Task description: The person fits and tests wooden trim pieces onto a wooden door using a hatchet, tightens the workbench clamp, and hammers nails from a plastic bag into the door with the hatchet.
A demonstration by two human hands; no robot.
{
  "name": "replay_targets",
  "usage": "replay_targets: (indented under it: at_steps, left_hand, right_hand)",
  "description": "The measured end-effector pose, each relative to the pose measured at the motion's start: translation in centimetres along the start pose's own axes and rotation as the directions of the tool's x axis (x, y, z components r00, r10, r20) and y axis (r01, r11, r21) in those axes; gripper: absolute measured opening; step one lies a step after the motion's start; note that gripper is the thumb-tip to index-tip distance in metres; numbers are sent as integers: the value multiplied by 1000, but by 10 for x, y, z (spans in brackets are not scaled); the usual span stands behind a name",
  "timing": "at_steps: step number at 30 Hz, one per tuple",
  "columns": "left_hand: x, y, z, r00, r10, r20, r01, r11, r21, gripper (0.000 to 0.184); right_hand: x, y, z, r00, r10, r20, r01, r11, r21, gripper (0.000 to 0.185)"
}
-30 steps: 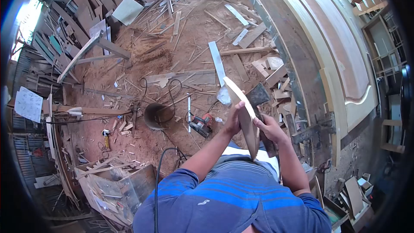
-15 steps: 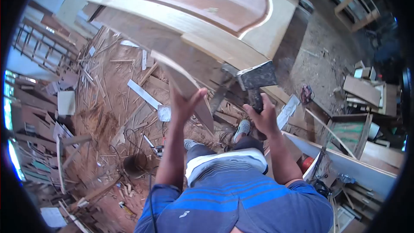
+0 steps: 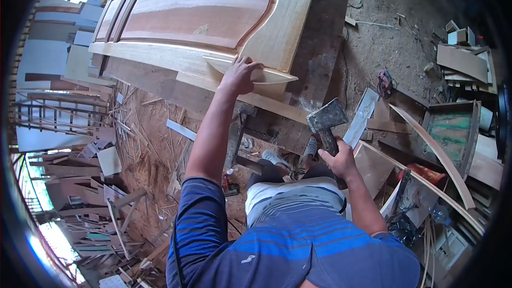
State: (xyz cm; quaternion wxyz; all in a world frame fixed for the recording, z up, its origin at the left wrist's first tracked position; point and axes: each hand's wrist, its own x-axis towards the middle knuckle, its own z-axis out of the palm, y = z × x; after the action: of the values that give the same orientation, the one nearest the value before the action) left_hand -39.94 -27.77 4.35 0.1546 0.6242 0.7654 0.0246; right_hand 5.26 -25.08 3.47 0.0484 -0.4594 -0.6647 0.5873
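- Mallet point(image 3: 327, 116), one: dark block head, scuffed pale in patches, on a dark handle; held upright off the near side of the bench, head to the far side of my right hand point(image 3: 340, 161).
- Grip, right: my right hand is clenched about the handle, below the head.
- Piece of wood point(image 3: 269, 77), one: pale, slim, curved, tapering to a tip at either end; set lengthwise at the near edge of the door panel point(image 3: 200, 13), towards its right end.
- Grip, left: my left hand point(image 3: 240, 77) grasps the piece of wood about its middle, from above; where my thumb sits I cannot tell.
- Door panel, one: pale frame, reddish inset, wavy moulding at the right; lying flat on the bench point(image 3: 326, 32).
- Sandals point(image 3: 273, 158), a pair, grey: on my feet, near side of the bench.
- Strip point(image 3: 181, 129), one, whitish: on the littered floor, left of my feet.
- Curved lath point(image 3: 434, 149), one, long: at the right, slanting across a wooden frame point(image 3: 476, 128) with green within.
- Container point(image 3: 426, 175), one, red: near right, partly hidden.
- Boards point(image 3: 463, 64), a stack: far right.
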Motion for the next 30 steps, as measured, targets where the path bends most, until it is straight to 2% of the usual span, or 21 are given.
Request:
replay_targets:
  at_steps: [1, 2, 5, 6, 9, 10, 12, 13, 14, 15, 17, 19, 20, 24, 27, 29, 30]
  left_hand:
    - [0, -3, 2, 1000, 18, -16, -19, 1000, -23, 89]
    - [-7, -2, 2, 994, 24, -105, -30, 998, -56, 82]
    - [-20, -11, -3, 994, -44, -104, 26, 985, -172, 78]
    - [-24, -17, -4, 997, -20, -74, 7, 983, -181, 74]
    - [-44, -21, -5, 974, 130, -184, -165, 967, -195, 69]
    - [-49, -21, -9, 962, 137, -238, -190, 958, -216, 56]
    - [-41, -45, 0, 948, -23, -317, -81, 947, -312, 45]
    - [-38, -60, 6, 932, -112, -345, -23, 930, -366, 40]
    - [-32, -72, 4, 875, -59, -481, -47, 978, -205, 24]
    - [-24, -84, 8, 889, -56, -455, -38, 980, -195, 22]
    - [-16, -98, 23, 916, -56, -397, -22, 982, -188, 21]
    - [-17, -96, 31, 873, -18, -487, -93, 975, -203, 23]
    - [-20, -97, 32, 865, -10, -501, -109, 972, -207, 23]
    - [-19, -98, 27, 846, 23, -532, -137, 975, -177, 23]
    - [-19, -100, 29, 841, 23, -540, -142, 973, -179, 23]
    - [-18, -101, 28, 843, 21, -538, -138, 974, -178, 23]
    - [-19, -101, 28, 844, 21, -536, -136, 975, -177, 23]
  right_hand:
    - [3, 4, 0, 1000, -14, 1, 14, 1000, -9, 42]
    - [6, 10, 3, 1000, -26, 6, 26, 999, -22, 41]
    - [9, -2, 5, 1000, -17, 22, 17, 1000, -4, 41]
    - [9, -10, 8, 1000, -6, 27, 5, 1000, 8, 41]
    - [15, -28, 20, 991, -129, -39, 124, 987, -105, 38]
    - [18, -40, 23, 994, -107, -23, 104, 988, -114, 38]
    - [19, -71, 34, 999, -47, 9, 47, 991, -128, 39]
    - [24, -72, 46, 987, -157, -39, 149, 976, -157, 39]
    - [33, -69, 60, 959, -271, -83, 251, 948, -193, 39]
    - [43, -80, 72, 913, -389, -124, 354, 905, -236, 40]
    - [59, -102, 92, 915, -389, -108, 355, 903, -243, 41]
    - [80, -119, 108, 889, -449, -84, 408, 863, -297, 41]
    - [87, -130, 116, 889, -449, -88, 415, 873, -254, 40]
    - [87, -184, 130, 827, -517, -220, 452, 845, -287, 41]
    - [79, -214, 136, 739, -570, -359, 542, 819, -187, 40]
    - [97, -169, 142, 757, -621, -206, 498, 751, -434, 39]
    - [102, -157, 147, 814, -566, -133, 429, 739, -519, 39]
